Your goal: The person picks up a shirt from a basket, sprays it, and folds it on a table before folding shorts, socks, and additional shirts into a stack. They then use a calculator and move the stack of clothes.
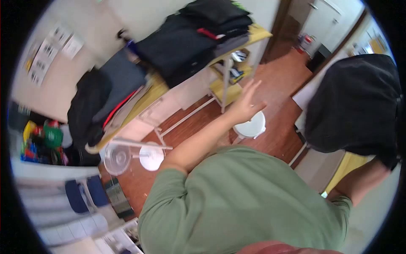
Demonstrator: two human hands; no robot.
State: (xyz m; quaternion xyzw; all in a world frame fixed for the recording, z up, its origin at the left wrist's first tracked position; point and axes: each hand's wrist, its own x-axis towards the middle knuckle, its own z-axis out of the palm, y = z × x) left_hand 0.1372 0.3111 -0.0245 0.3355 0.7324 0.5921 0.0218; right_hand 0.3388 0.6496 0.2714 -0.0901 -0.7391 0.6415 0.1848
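My left hand [248, 106] reaches out over the floor, fingers spread and thumb apart, with nothing in it. Beneath it in view is a round white stool or lidded bin [251, 126]. On the right, a large piece of black cloth [351, 106], apparently a garment, bulges out at the end of my right forearm [359, 182]. The cloth is held up in front of a yellow-topped table; my right fingers are hidden behind it.
A yellow-topped shelf table [259, 34] carries folded black clothes [179, 44] and a grey and black pile [118, 80]. White round containers [151, 156] and a clear one [117, 158] stand on the brown floor [275, 80]. A fire extinguisher [305, 43] stands by the far door.
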